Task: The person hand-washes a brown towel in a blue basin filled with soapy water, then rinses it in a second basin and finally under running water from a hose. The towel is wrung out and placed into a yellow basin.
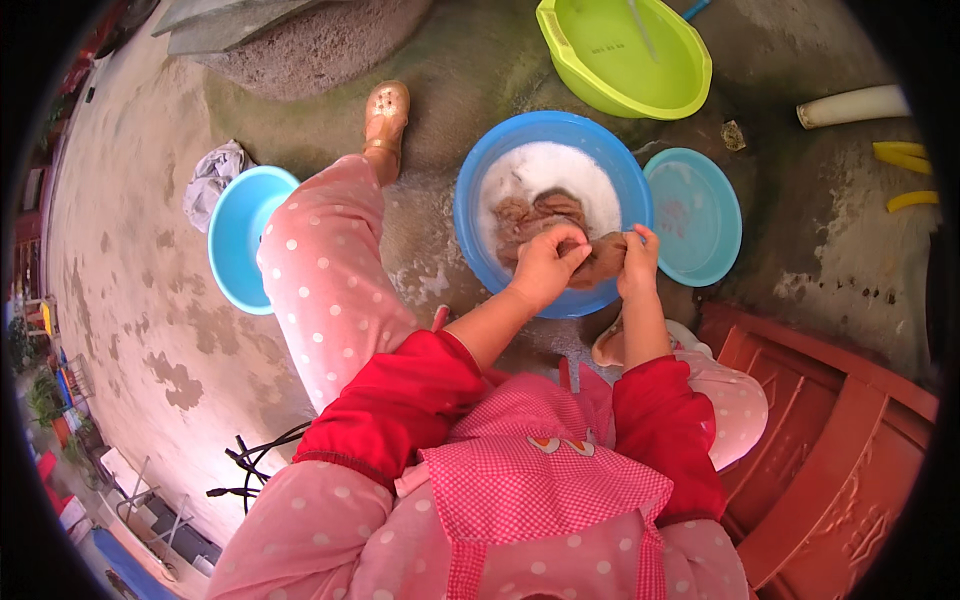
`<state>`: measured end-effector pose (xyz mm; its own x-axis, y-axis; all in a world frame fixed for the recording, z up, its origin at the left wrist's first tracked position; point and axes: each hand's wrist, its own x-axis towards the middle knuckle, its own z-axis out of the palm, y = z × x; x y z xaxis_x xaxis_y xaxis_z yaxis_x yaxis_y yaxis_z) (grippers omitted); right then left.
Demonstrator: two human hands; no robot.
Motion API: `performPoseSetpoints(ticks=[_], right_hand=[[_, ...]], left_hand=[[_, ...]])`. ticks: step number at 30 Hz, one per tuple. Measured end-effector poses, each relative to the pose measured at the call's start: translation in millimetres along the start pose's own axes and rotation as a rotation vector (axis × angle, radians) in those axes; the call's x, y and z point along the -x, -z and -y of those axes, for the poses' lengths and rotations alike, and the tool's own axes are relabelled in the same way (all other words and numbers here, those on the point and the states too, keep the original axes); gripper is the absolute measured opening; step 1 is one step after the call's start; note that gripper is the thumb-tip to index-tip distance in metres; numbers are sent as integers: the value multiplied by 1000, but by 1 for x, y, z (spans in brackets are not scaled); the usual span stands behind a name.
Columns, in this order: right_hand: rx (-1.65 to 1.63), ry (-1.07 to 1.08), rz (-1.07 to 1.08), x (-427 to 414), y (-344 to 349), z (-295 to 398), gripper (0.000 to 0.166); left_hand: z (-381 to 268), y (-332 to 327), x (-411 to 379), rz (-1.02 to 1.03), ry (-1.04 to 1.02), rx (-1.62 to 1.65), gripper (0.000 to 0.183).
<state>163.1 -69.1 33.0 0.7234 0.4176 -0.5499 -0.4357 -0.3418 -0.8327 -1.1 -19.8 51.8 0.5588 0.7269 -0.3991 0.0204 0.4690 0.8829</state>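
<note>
A blue plastic basin (pixel 471 225) stands on the ground in front of me, with white suds (pixel 546 161) covering much of its water. Wet brown cloth (pixel 551 214) lies bunched in the suds. Over the near right side of the basin, a part of this cloth is stretched between my two hands. My left hand (pixel 549 264) pinches it with thumb and bent fingers. At the basin's right rim, my right hand (pixel 640 259) grips the other end. The cloth under my left fingers is partly hidden.
A lime-green basin (pixel 630 45) holds clear water at the back. Right of the blue basin stands a small turquoise basin (pixel 697 225); another light-blue basin (pixel 238 232) is by my left leg, beside grey cloth (pixel 214 184). A red panelled door (pixel 817 427) is at right; black cable (pixel 251 461) lies left.
</note>
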Motion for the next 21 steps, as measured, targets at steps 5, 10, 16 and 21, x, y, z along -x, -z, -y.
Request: performPoseSetpoints(ticks=[5,10,16,21], right_hand=[[-310,-463,568,60,-14,18,31],[195,-303,396,33,-7,-34,26],[375,553,429,87,-44,-22,29],[598,781,527,144,-56,-3,26]], left_hand=[[-3,-9,30,164,-455,-824,19],[16,9,25,213,127,-83,19],[20,23,-3,-34,670,629,38],[42,38,-16,381,207,877,50]])
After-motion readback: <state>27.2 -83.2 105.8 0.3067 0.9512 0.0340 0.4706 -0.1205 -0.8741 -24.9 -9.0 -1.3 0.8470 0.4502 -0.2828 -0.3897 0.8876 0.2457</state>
